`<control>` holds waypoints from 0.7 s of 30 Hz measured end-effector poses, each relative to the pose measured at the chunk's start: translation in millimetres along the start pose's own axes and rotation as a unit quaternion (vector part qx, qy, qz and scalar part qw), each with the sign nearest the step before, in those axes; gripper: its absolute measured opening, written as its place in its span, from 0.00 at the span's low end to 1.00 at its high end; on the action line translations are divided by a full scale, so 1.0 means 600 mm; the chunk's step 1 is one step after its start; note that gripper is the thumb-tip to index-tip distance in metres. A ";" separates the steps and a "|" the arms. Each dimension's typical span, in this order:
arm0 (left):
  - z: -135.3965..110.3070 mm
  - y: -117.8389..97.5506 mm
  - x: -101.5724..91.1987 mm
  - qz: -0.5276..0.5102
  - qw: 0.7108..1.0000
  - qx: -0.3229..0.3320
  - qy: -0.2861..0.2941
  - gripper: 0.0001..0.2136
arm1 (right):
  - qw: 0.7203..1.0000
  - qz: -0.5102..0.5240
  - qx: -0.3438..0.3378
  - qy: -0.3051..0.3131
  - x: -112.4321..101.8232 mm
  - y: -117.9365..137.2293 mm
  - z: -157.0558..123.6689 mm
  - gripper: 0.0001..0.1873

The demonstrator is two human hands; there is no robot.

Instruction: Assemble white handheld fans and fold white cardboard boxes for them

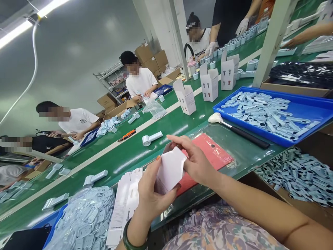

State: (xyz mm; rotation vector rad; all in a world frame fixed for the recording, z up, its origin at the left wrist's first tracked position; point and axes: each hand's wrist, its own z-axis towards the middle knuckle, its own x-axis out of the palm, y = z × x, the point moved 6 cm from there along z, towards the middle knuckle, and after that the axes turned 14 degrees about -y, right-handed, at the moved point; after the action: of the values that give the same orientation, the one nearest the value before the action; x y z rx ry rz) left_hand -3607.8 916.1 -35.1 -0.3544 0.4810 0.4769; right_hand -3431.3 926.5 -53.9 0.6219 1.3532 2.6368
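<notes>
Both my hands hold a small white cardboard box [170, 170] over the near edge of the green table. My left hand [152, 194], with a green bangle on its wrist, grips the box from below and from the left. My right hand [194, 159] pinches its upper right side, fingers closed on a flap. A stack of flat white box blanks [125, 201] lies just left of my left hand. A red sheet [210, 152] lies on the table under and behind the box.
A blue tray [273, 111] of pale blue parts sits right, a brush [239, 130] before it. More pale parts fill a bag [85, 218] at lower left and a carton [299, 177] at right. Three folded boxes [209, 85] stand on the green belt [125, 152]. Several people work opposite.
</notes>
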 end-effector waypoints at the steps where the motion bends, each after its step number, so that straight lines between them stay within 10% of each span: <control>1: 0.004 -0.002 0.000 -0.009 1.000 0.012 -0.006 0.40 | 1.000 -0.016 -0.013 -0.014 -0.005 0.002 0.002 0.22; 14: 0.043 -0.011 0.028 -0.051 0.993 0.104 -0.032 0.39 | 1.000 -0.014 0.001 0.015 0.022 0.027 0.016 0.06; 21: 0.065 0.015 0.012 -0.130 0.982 0.007 -0.135 0.21 | 0.993 0.045 -0.041 0.103 0.007 0.042 0.031 0.35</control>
State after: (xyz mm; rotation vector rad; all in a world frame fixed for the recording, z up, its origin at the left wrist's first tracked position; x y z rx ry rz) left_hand -3592.7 943.0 -8.2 -0.3276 0.1694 0.2611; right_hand -3425.8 926.5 -22.7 0.4195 1.2855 2.8818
